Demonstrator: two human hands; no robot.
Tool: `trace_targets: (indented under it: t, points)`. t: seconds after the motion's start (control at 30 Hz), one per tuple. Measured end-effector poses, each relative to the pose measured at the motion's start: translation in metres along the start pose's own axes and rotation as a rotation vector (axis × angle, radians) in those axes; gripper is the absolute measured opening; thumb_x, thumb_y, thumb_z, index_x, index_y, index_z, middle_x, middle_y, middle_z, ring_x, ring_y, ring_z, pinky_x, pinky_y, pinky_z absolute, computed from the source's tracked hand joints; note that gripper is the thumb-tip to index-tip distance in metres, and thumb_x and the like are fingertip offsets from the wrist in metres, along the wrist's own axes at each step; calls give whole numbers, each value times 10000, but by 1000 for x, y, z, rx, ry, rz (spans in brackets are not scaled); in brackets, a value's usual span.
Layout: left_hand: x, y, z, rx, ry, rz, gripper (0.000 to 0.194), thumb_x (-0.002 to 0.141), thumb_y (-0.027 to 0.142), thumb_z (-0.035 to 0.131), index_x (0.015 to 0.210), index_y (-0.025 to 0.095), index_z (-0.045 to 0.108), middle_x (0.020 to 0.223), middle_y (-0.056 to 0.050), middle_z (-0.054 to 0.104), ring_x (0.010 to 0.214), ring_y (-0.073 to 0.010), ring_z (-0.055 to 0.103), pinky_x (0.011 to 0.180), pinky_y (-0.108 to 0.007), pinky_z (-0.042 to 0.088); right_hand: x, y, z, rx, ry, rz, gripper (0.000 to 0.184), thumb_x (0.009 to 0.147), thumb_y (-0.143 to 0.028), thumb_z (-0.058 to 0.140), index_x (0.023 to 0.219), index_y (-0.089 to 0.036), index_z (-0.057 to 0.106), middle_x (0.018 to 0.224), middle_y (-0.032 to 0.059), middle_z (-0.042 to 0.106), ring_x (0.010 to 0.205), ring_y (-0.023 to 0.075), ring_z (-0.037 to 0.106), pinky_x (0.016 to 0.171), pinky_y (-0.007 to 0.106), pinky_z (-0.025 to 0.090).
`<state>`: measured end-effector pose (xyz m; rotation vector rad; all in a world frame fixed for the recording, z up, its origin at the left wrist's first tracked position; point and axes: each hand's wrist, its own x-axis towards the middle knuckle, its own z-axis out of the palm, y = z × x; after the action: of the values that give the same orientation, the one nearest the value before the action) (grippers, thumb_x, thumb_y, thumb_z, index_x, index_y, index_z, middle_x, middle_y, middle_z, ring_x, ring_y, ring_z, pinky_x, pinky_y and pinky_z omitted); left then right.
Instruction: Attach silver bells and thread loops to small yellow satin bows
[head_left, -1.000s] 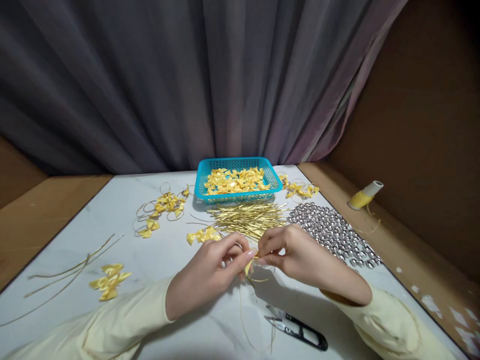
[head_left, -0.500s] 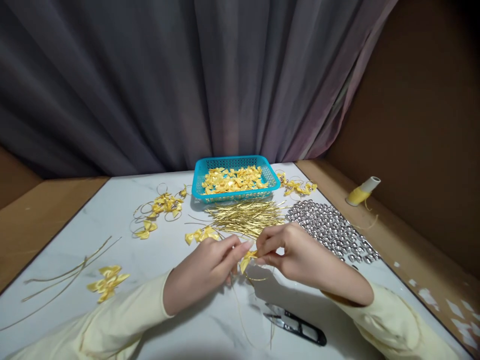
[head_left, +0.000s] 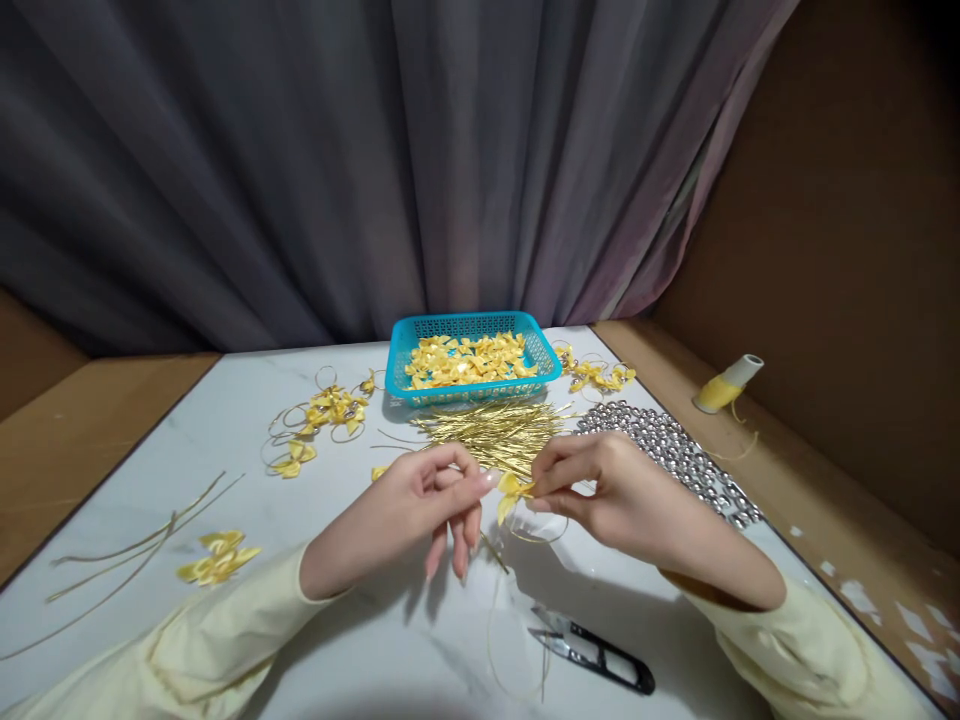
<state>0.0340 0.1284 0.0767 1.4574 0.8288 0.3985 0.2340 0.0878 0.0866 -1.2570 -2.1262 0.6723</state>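
Observation:
A small yellow ribbon bow is held above the table between my two hands. My right hand pinches its right side with thumb and forefinger, and a thin gold cord curves below it. The thumb and forefinger of my left hand close at the bow's left edge, while the other fingers hang loosely downward; the exact contact is partly hidden. Below the hands lie thread snips with black handles. A length of thin thread trails beside their blades.
A blue basket of yellow bows stands behind a pile of gold cords. Silver beads spread at right. Looped bows and loose bows lie left, near some cords. A thread spool stands far right.
Both hands have lifted slightly and moved a little apart. The bow has risen and shifted right with the right hand. My left hand's lower fingers have loosened and extended.

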Motion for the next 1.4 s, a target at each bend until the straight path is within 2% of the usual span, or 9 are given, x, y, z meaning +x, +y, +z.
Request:
trace_targets:
  t: [0.1, 0.3, 0.6, 0.77, 0.93, 1.07, 1.17, 1.27, 1.4]
  points:
    - [-4, 10, 0, -71, -52, 19, 169, 803, 293, 549, 723, 172, 462, 586, 11, 639, 439, -107, 606, 337, -148, 409, -1, -2, -5, -7, 12, 23, 161, 722, -44, 604, 623, -141, 686, 687, 18, 638, 601, 97, 567, 588, 211, 426]
    - [-11, 14, 3, -131, -97, 45, 214, 853, 307, 482, 734, 137, 534, 783, -92, 693, 495, -119, 637, 361, -159, 432, -2, -3, -5, -10, -23, 18, 180, 737, -47, 584, 630, -151, 685, 695, 13, 644, 598, 96, 571, 591, 214, 429]
    - [-15, 14, 4, -148, -122, 44, 311, 889, 353, 402, 694, 135, 506, 739, -100, 692, 464, -130, 633, 350, -163, 430, -2, -2, -5, 6, -45, 11, 184, 714, -1, 581, 645, -139, 683, 698, 11, 632, 612, 94, 559, 592, 203, 415]
    - [-4, 2, 3, 114, 49, 14, 448, 881, 451, 358, 631, 121, 533, 565, -54, 646, 441, -123, 608, 368, -164, 414, -4, -6, -5, 25, -53, -3, 176, 713, 4, 586, 653, -132, 681, 705, 7, 628, 614, 86, 553, 600, 194, 406]
    - [3, -13, 5, 298, -88, -13, 578, 892, 494, 266, 606, 115, 595, 513, -51, 633, 424, -99, 567, 403, -169, 414, -4, -7, 0, 15, -63, -11, 157, 720, -23, 595, 672, -140, 688, 715, 11, 629, 635, 99, 558, 616, 206, 404]
    - [0, -10, 9, 420, -33, 88, 543, 910, 443, 277, 551, 134, 544, 465, -9, 588, 411, -70, 521, 464, -159, 417, -6, -6, 4, 24, -80, -16, 176, 733, -34, 574, 680, -152, 693, 715, 15, 626, 622, 101, 552, 606, 210, 406]
    - [2, -6, 11, 630, -2, 250, 489, 923, 377, 291, 543, 150, 496, 469, 23, 544, 448, -65, 509, 531, -164, 404, -7, -5, 6, 40, -87, -27, 194, 753, -42, 551, 686, -154, 695, 736, 24, 629, 636, 103, 554, 611, 211, 410]
    - [4, -6, 12, 847, 28, 398, 411, 926, 305, 302, 595, 159, 498, 504, 38, 503, 476, -74, 491, 518, -181, 365, -7, -4, 8, 51, -84, -15, 203, 763, -47, 537, 677, -151, 689, 757, 34, 634, 659, 111, 563, 620, 215, 417]
    - [4, -8, 13, 951, 21, 457, 368, 926, 227, 282, 623, 166, 482, 513, 48, 480, 463, -78, 478, 501, -185, 354, -6, -3, 11, 22, -72, -13, 229, 768, -46, 518, 655, -159, 683, 758, 37, 634, 650, 113, 562, 617, 221, 418]
